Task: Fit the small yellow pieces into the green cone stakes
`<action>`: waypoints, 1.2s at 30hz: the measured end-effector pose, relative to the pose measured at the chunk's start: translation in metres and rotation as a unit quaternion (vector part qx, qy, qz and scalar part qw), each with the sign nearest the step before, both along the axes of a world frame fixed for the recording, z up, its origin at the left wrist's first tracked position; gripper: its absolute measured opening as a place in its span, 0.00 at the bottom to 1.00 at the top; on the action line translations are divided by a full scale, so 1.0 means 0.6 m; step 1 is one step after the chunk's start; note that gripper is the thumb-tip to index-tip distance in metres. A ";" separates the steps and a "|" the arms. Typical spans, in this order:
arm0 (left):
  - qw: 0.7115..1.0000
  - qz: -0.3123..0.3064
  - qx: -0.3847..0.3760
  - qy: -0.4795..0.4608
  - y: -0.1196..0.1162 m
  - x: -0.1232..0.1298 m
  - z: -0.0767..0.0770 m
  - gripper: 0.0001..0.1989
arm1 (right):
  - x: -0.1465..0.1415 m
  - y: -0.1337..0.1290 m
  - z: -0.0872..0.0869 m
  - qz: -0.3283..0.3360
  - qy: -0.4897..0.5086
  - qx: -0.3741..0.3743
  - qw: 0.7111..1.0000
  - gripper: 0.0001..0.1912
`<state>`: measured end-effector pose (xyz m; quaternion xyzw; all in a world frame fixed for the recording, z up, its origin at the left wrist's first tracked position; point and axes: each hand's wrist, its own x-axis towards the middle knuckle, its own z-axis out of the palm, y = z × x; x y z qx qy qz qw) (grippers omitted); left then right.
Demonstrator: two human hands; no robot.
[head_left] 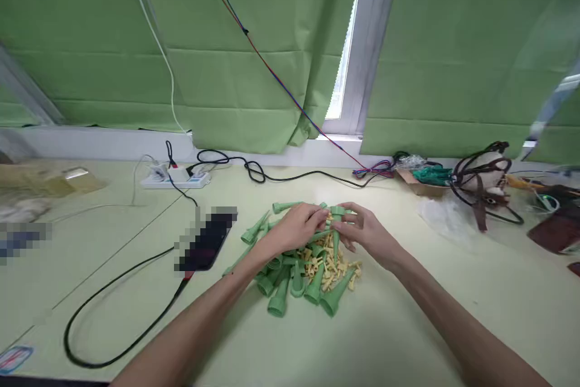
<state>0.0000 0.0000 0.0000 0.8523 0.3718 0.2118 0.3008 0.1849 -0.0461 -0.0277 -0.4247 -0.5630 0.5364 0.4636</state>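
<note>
At left on the pale table (90, 224) lies a dark phone (209, 248), with a cable running to it. Right of it, in the middle of the near part, the green cones (278, 302) lie heaped. They are probably light, fairly stiff and a little slippery, likely to roll when nudged; the broad rim looks the surest place to take hold, as the thin tip may flex. The left hand (294, 229) reaches over the heap, its fingers curled close together with the thumb near them; whether they pinch anything cannot be told. The small yellow pieces (333, 269) spill along the heap's right side; they seem light and hard, best taken singly between fingertips. The right hand (369, 236) pinches a green cone (336, 242) between thumb and fingers near its wide end, which points far, while its narrow end points near.

As for looks, the cones are matt green and hollow, flaring from a slim tip to a round, collared mouth, and the yellow pieces are knobbly and irregular. At far right sits an open carton (421, 185).
</note>
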 end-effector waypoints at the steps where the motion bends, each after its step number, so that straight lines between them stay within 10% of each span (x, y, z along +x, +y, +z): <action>1: 1.000 -0.012 0.010 0.001 -0.001 0.002 -0.001 0.22 | 0.000 0.004 -0.002 0.008 -0.004 0.000 1.000 0.26; 18: 0.988 0.039 -0.148 -0.026 -0.001 0.013 -0.014 0.30 | -0.006 0.007 -0.019 -0.014 -0.153 0.149 0.977 0.13; 26: 0.987 -0.020 -0.117 -0.105 -0.019 0.000 -0.003 0.17 | -0.004 0.007 -0.001 0.038 -0.041 0.095 0.994 0.16; 33: 0.994 0.078 -0.056 -0.058 -0.011 0.013 -0.020 0.31 | -0.001 0.010 -0.005 0.049 -0.059 0.085 0.993 0.15; 36: 0.991 0.050 -0.054 -0.115 -0.010 0.011 -0.020 0.16 | -0.002 0.012 -0.010 0.050 -0.067 0.089 0.993 0.14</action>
